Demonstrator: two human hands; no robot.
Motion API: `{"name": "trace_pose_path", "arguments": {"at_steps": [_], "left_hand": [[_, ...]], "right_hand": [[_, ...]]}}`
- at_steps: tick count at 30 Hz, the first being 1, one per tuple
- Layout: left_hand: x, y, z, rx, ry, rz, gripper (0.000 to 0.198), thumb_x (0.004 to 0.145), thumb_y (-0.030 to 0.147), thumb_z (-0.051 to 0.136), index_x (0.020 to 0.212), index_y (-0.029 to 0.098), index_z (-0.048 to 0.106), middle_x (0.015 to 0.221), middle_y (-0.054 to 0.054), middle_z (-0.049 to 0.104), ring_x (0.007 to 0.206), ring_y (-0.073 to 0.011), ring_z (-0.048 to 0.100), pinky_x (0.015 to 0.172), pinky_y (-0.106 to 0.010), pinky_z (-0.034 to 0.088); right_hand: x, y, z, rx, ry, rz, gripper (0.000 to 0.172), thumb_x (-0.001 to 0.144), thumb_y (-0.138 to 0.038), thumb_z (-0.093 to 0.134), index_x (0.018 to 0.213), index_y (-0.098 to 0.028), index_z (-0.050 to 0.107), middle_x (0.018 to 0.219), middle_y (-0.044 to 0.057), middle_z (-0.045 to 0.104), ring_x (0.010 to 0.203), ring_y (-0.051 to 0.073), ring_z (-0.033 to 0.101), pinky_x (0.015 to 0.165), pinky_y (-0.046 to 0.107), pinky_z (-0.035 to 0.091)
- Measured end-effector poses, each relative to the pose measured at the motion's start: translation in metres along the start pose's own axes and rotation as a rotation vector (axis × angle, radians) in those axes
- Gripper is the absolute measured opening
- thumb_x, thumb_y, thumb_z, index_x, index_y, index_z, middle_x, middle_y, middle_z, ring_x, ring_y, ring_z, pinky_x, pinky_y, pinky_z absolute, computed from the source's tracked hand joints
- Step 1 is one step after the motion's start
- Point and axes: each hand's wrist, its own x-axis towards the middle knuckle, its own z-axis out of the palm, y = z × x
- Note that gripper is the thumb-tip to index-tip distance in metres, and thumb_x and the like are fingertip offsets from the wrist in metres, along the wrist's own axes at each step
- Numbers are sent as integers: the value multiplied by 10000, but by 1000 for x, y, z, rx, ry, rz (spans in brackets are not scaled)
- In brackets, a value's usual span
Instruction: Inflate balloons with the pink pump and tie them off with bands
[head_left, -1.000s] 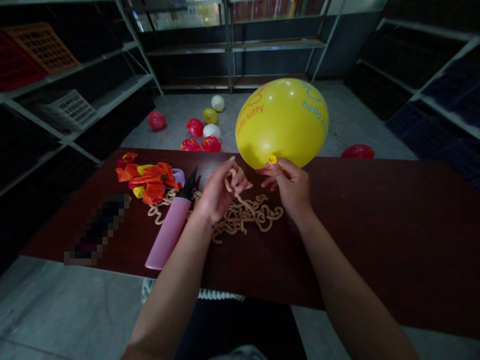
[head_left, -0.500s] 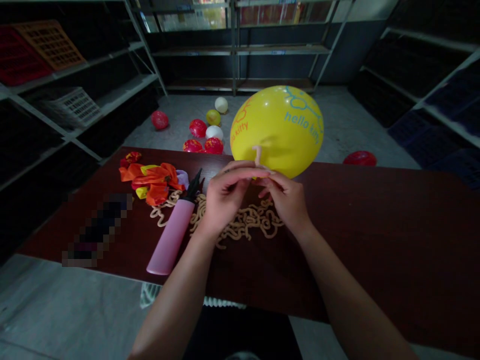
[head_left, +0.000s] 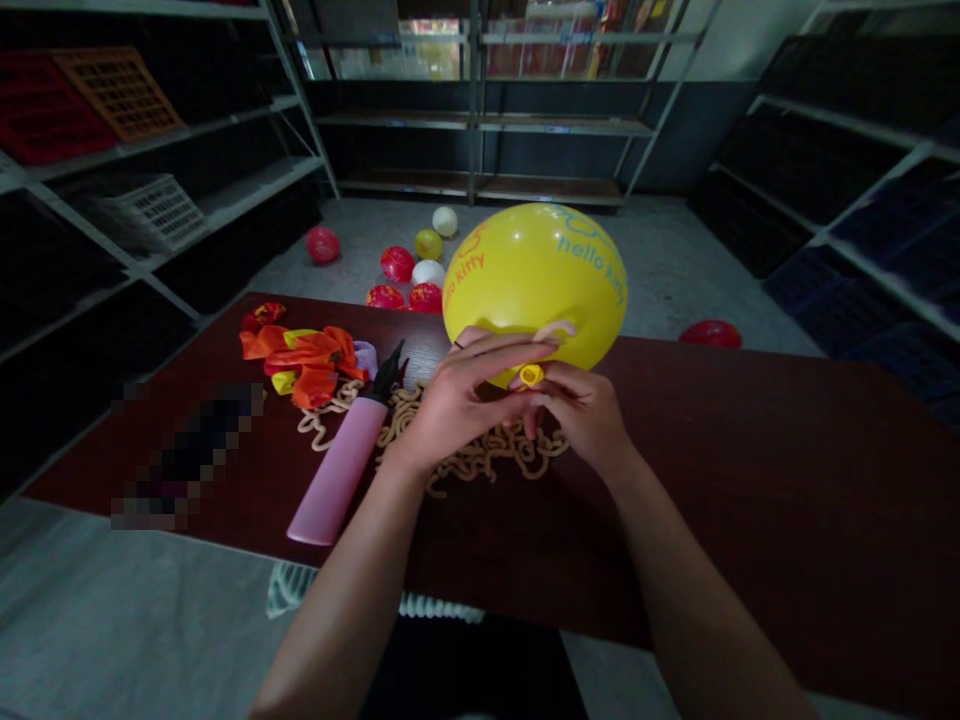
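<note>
Brought together at the neck of the yellow balloon [head_left: 536,275], left hand [head_left: 480,385] and right hand [head_left: 589,415] both, after standing apart a second ago; on the left, fingers reaching across above and thumb below, nearly closed, seemingly round a tan cord [head_left: 556,328], the grip itself hidden; on the right, thumb and fingers drawn into a pinch on the neck, with the rolled mouth [head_left: 532,376] poking out between both sets of fingertips; upright half a second ago, the cord's free end now bent over rightward in front of the balloon; judging by that, cord and neck now being worked together, with no finished turn visible; below, on the bench [head_left: 720,480], more loose cords [head_left: 499,440]; off to the left, a pink pump [head_left: 341,470] and limp balloons [head_left: 311,365].
</note>
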Motion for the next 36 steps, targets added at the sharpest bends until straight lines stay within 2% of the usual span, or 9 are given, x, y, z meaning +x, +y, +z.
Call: {"name": "trace_pose_path", "arguments": {"at_steps": [6, 11, 17, 20, 23, 26, 29, 33, 36], "left_hand": [[-4, 3, 6, 53, -8, 30, 328, 896, 201, 699, 1217, 264, 723, 1232, -62, 721, 1078, -203, 688, 951, -381, 490], [0, 6, 18, 37, 148, 11, 179, 908, 227, 686, 1048, 266, 790, 1076, -43, 775, 943, -184, 690, 898, -357, 475], [51, 17, 20, 16, 381, -86, 142, 906, 283, 687, 841, 235, 804, 781, -23, 756, 752, -175, 619, 773, -318, 447], [81, 19, 9, 52, 425, -2, 161, 897, 307, 699, 806, 198, 774, 728, -26, 707, 741, -176, 593, 740, -311, 437], [99, 16, -1, 158, 436, 113, 186, 909, 297, 681, 778, 178, 737, 716, -29, 694, 729, -176, 589, 717, -310, 434], [102, 10, -9, 245, 413, 198, 147, 911, 254, 679, 797, 172, 722, 753, -28, 720, 735, -171, 613, 718, -307, 438], [98, 6, -16, 320, 302, 314, 73, 914, 198, 673, 897, 186, 743, 900, -27, 769, 812, -170, 647, 758, -307, 463], [93, 3, -23, 494, 177, 470, 165, 917, 164, 663, 1066, 161, 732, 1053, -54, 774, 874, -191, 659, 761, -325, 511], [92, 2, -23, 521, 185, 484, 251, 915, 169, 669, 1163, 154, 706, 1156, -68, 751, 917, -192, 678, 751, -328, 527]], "right_hand": [[-1, -3, -4, 127, -30, 67, 231, 832, -420, 717, 780, -197, 690, 534, -26, 652, 397, 115, 595, 398, 222, 484], [0, -3, -2, 166, 3, 145, 345, 807, -536, 715, 851, -194, 697, 494, -27, 614, 384, 141, 587, 387, 250, 480], [22, -27, -7, 263, 87, 161, 649, 836, -676, 606, 1281, -206, 584, 505, -49, 603, 384, 149, 559, 392, 266, 475], [41, -54, -9, 340, 69, 104, 794, 842, -740, 531, 1433, -214, 463, 523, -47, 602, 383, 133, 522, 359, 226, 412], [57, -75, -6, 390, 90, 71, 863, 839, -810, 440, 1452, -203, 457, 473, -65, 543, 321, 81, 376, 310, 173, 238], [69, -81, -3, 477, 130, 89, 772, 850, -756, 507, 1343, -166, 573, 387, -119, 392, 305, 35, 189, 331, 165, 146], [76, -80, -2, 588, 129, 125, 555, 856, -585, 639, 1177, -134, 674, 371, -149, 273, 330, 17, 107, 359, 161, 141], [78, -80, -3, 634, 160, 198, 412, 847, -452, 697, 1104, -130, 698, 388, -146, 285, 342, 13, 95, 358, 160, 118], [75, -83, -1, 673, 244, 201, 433, 869, -458, 672, 1180, -157, 665, 427, -137, 325, 363, 21, 99, 360, 158, 122]]}}
